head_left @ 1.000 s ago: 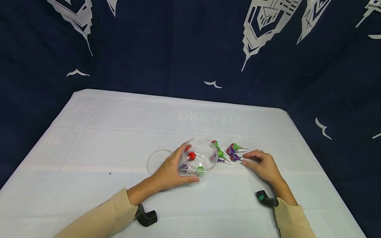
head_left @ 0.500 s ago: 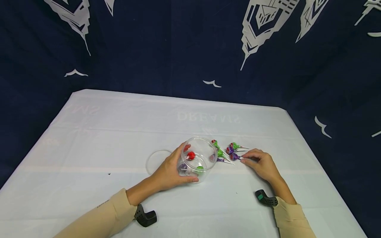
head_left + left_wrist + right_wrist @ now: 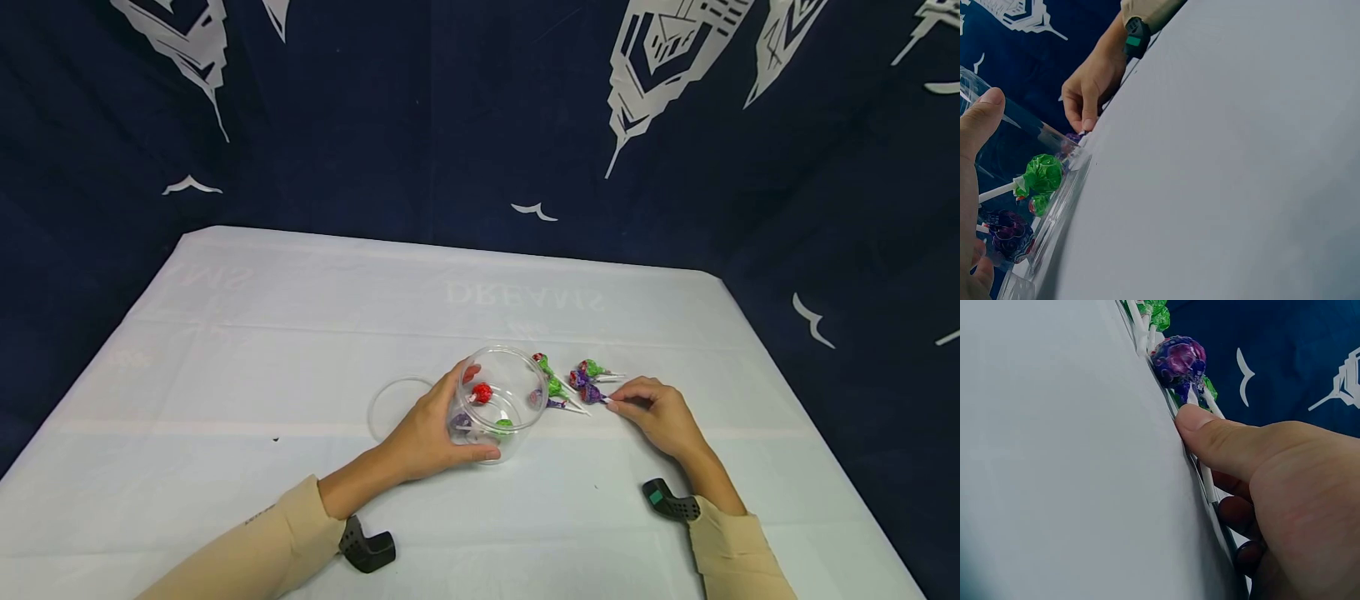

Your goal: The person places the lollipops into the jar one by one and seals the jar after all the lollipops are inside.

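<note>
My left hand grips a clear plastic jar standing on the table, fingers and thumb around its side. Inside the jar lie a red lollipop, a green lollipop and a purple lollipop. To the right, my right hand pinches the white stick of a purple-wrapped lollipop between thumb and fingers, low at the table surface. Other lollipops lie just behind it. Several more, green and purple, lie against the jar's right side, partly seen through its wall.
A clear ring-shaped lid lies left of the jar, partly hidden by my left hand. White cloth covers the table. A dark blue curtain with white prints hangs behind the table. A small dark speck sits at the left.
My right fingers have shifted slightly left along the stick, nearer the purple lollipop's head. The left hand and jar hold their place.
</note>
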Action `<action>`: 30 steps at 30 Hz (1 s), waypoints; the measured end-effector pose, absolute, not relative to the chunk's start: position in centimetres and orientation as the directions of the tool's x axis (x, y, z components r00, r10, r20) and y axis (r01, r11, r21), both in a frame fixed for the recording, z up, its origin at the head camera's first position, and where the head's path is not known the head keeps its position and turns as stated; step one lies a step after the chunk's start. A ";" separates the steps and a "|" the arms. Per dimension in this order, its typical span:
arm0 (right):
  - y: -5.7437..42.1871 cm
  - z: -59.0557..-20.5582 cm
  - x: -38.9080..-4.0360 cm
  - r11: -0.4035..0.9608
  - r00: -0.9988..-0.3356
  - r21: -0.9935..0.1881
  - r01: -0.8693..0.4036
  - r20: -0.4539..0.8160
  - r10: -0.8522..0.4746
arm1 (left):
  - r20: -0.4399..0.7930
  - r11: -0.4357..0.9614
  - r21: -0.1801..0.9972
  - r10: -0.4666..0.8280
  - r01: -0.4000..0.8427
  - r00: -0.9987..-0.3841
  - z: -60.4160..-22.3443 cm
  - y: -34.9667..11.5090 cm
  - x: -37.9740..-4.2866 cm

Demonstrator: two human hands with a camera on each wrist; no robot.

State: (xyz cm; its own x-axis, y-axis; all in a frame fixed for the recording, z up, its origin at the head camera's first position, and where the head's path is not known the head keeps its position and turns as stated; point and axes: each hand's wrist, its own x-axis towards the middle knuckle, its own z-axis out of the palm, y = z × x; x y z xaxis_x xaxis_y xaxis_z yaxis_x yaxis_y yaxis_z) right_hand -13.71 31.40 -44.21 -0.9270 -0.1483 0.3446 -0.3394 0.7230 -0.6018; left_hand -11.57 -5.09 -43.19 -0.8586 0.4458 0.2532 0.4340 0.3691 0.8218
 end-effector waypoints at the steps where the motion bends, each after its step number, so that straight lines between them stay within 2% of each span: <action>1: 31.4 -44.1 -13.7 0.729 -0.929 -0.598 -0.335 0.340 -0.147 | 0.255 0.369 0.821 0.447 0.436 -0.857 -43.2 -5.1 -11.6; 14: 31.7 -43.6 -13.7 0.758 -0.944 -0.574 -0.310 0.279 -0.175 | 0.278 0.354 0.818 0.446 0.453 -0.851 -43.3 -5.2 -11.6; 20: 31.8 -43.2 -13.2 0.731 -0.956 -0.616 -0.294 0.189 -0.225 | 0.285 0.358 0.813 0.444 0.459 -0.850 -43.3 -5.3 -11.6; 26: 31.9 -42.7 -12.9 0.687 -0.944 -0.649 -0.326 0.178 -0.279 | 0.284 0.369 0.806 0.444 0.463 -0.849 -43.3 -5.3 -11.6; 30: 31.9 -42.2 -12.6 0.683 -0.949 -0.664 -0.304 0.146 -0.280 | 0.278 0.365 0.811 0.448 0.458 -0.850 -43.3 -5.2 -11.7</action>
State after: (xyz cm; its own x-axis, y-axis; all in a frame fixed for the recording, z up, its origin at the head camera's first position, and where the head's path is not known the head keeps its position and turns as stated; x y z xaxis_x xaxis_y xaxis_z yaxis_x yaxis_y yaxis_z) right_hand -12.58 31.94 -42.18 -0.9489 -0.2798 0.1459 -0.3036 0.6834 -0.6640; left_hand -11.66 -5.19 -43.30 -0.8497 0.4478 0.2783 0.4578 0.3651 0.8106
